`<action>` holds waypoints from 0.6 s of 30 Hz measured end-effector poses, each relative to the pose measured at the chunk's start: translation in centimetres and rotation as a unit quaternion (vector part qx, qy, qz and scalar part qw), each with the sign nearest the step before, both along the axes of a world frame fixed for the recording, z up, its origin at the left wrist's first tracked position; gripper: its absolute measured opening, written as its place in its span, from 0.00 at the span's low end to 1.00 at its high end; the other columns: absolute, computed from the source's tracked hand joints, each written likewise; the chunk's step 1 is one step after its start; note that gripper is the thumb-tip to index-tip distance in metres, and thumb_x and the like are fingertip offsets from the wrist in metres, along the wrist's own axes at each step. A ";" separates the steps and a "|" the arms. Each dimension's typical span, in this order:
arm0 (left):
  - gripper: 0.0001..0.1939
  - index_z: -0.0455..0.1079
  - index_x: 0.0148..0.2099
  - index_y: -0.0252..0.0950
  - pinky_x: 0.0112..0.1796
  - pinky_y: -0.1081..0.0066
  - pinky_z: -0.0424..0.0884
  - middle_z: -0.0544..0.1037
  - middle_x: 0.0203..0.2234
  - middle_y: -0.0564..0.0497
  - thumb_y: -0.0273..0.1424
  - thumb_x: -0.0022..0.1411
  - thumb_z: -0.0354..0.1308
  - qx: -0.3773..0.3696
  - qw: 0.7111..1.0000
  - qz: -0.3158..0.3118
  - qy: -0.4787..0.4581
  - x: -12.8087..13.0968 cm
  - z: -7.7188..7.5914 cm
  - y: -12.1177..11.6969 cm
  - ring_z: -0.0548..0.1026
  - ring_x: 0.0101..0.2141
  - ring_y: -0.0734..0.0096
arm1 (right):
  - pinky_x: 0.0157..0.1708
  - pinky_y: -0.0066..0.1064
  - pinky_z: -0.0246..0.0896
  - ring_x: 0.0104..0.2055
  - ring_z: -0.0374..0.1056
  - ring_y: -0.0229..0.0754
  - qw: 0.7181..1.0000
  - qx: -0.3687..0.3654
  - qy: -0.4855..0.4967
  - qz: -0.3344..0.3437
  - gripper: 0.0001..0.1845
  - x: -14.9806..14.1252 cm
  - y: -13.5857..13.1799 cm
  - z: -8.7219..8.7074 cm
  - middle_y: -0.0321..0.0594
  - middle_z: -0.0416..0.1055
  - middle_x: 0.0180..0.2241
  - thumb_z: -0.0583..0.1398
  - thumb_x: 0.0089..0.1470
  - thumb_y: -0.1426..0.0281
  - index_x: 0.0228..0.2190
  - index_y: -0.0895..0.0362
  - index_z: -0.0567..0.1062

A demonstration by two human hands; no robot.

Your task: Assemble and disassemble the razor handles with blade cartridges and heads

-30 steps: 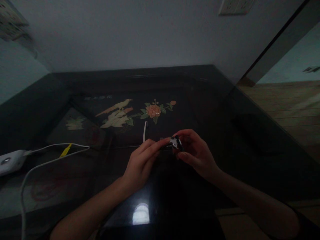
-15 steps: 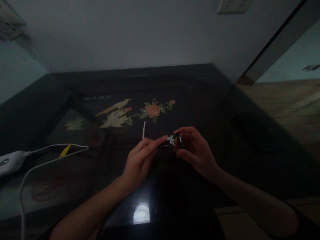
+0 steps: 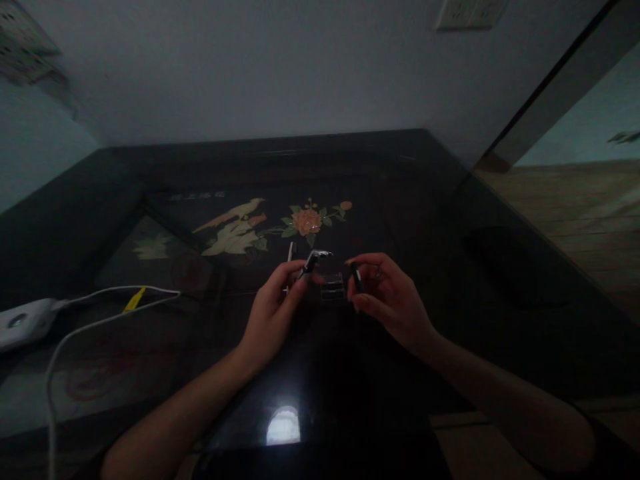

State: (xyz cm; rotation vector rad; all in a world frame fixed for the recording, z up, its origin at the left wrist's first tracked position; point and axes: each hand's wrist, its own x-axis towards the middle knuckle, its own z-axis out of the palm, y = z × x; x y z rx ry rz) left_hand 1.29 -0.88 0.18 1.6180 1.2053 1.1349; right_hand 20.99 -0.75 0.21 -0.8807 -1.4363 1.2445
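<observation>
My left hand [image 3: 275,300] is closed, with thumb and fingers pinching a small dark piece with a shiny silver end [image 3: 315,259]; its exact kind is hard to make out in the dim light. My right hand [image 3: 387,290] grips a small flat black piece with a pale mark [image 3: 356,277] between thumb and fingertips. Between the hands, a small clear and dark rectangular object [image 3: 333,288] with shiny edges is on the dark tabletop. Just beyond my left fingers lies a slim white stick with a dark end [image 3: 293,251], its nearer part hidden behind the hand.
The glossy black table [image 3: 400,373] bears an inlaid bird and flower picture [image 3: 306,221]. At the left sits a white box [image 3: 25,323] with a white cable [image 3: 90,327] and yellow tag [image 3: 134,300]. A wall socket [image 3: 470,13] is above.
My left hand has drawn back leftward and tilted the silver-ended piece up, away from the black piece. The clear rectangular object between the hands now shows more. My right hand stays nearly in place.
</observation>
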 end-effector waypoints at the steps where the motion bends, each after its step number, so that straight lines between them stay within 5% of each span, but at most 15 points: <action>1: 0.13 0.66 0.49 0.35 0.43 0.68 0.70 0.79 0.41 0.46 0.36 0.67 0.51 -0.013 1.000 0.005 -0.017 0.0 0.2 0.2 0.76 0.40 0.67 | 0.27 0.27 0.61 0.27 0.63 0.34 1.000 0.000 -0.002 -0.001 0.24 0.0 0.0 0.0 0.33 0.68 0.28 0.67 0.48 0.58 0.43 0.53 0.68; 8: 0.12 0.68 0.45 0.35 0.37 0.70 0.71 0.80 0.38 0.46 0.37 0.64 0.54 -0.082 0.995 -0.038 0.036 -0.8 0.3 1.9 0.76 0.36 0.68 | 0.26 0.26 0.60 0.27 0.64 0.34 1.000 -0.008 -0.014 -0.002 0.23 -0.1 0.2 -0.4 0.33 0.68 0.28 0.67 0.48 0.59 0.43 0.54 0.69; 12: 0.13 0.72 0.43 0.34 0.29 0.73 0.68 0.76 0.28 0.51 0.36 0.59 0.57 -0.071 0.991 -0.024 0.108 -1.0 -0.6 2.4 0.73 0.28 0.71 | 0.25 0.26 0.61 0.26 0.64 0.34 1.000 -0.018 -0.017 -0.002 0.23 -0.1 0.4 -0.6 0.33 0.67 0.28 0.67 0.47 0.60 0.43 0.54 0.69; 18: 0.13 0.65 0.46 0.36 0.28 0.75 0.65 0.73 0.26 0.56 0.34 0.59 0.56 -0.044 0.988 -0.020 0.146 -1.2 -1.0 2.4 0.72 0.26 0.73 | 0.24 0.25 0.60 0.26 0.64 0.34 0.999 -0.023 -0.032 -0.003 0.23 -0.1 0.7 -1.1 0.33 0.68 0.29 0.67 0.47 0.59 0.43 0.55 0.70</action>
